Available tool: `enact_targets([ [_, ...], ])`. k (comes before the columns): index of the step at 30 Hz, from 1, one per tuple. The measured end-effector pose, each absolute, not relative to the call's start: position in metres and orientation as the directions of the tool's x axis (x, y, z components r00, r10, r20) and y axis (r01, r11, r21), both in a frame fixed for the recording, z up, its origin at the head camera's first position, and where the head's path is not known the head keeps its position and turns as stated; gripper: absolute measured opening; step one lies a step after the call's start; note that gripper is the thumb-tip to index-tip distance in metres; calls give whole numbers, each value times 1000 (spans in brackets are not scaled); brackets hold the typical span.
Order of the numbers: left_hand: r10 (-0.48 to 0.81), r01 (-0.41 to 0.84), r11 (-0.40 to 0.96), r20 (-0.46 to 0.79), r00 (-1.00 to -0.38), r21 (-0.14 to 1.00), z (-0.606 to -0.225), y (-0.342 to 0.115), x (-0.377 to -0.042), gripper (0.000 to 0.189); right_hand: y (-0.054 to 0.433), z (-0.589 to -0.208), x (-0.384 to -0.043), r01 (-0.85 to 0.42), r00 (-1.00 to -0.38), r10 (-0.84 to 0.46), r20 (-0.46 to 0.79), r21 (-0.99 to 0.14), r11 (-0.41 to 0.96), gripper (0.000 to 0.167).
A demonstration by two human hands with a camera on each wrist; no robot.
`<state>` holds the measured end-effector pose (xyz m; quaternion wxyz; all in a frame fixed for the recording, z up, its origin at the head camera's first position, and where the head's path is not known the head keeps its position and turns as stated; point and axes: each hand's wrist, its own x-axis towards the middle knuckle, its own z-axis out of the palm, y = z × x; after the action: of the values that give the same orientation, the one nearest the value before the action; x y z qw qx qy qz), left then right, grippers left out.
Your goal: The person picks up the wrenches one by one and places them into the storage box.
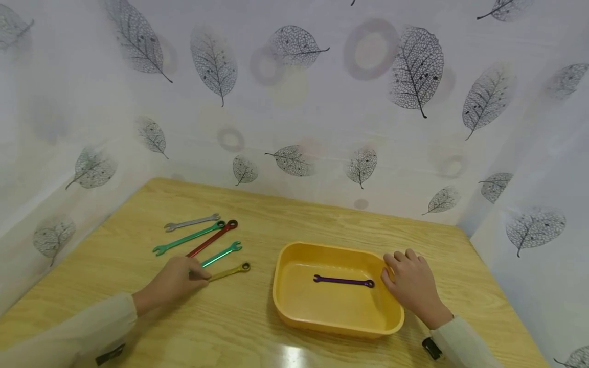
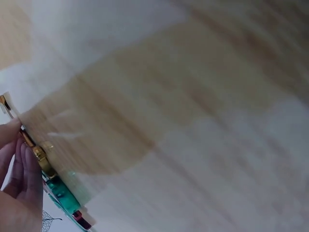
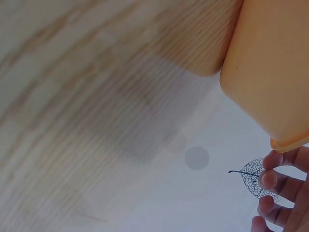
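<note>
My left hand (image 1: pixel 174 282) pinches the near end of a gold combination wrench (image 1: pixel 230 272) between thumb and fingers. Its ring end points right, low over the table. In the left wrist view the fingers (image 2: pixel 30 166) close on the gold wrench (image 2: pixel 44 162), most of which they hide. My right hand (image 1: pixel 411 280) holds the right rim of a yellow plastic tub (image 1: pixel 338 327), thumb toward the inside. The right wrist view shows fingers (image 3: pixel 285 186) at the rim of the tub (image 3: pixel 270 63); the thumb is hidden there. A purple wrench (image 1: pixel 344 281) lies on the tub's floor.
Beyond the left hand lie a silver wrench (image 1: pixel 192 223), a long green wrench (image 1: pixel 188 238), a red wrench (image 1: pixel 212 242) and a shorter green wrench (image 1: pixel 222 254). The wooden table (image 1: pixel 257 220) meets a leaf-patterned backdrop (image 1: pixel 303 122) behind and at the sides.
</note>
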<state>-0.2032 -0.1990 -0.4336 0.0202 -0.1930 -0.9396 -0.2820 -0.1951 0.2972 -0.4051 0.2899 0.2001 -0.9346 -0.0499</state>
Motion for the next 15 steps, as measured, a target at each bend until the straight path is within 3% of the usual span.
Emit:
enact_targets([
  [15,386,359,721,86,-918,593,-433,-201,-206,7,297,-405,-194,-351,-742,-404,535,203,914,10],
])
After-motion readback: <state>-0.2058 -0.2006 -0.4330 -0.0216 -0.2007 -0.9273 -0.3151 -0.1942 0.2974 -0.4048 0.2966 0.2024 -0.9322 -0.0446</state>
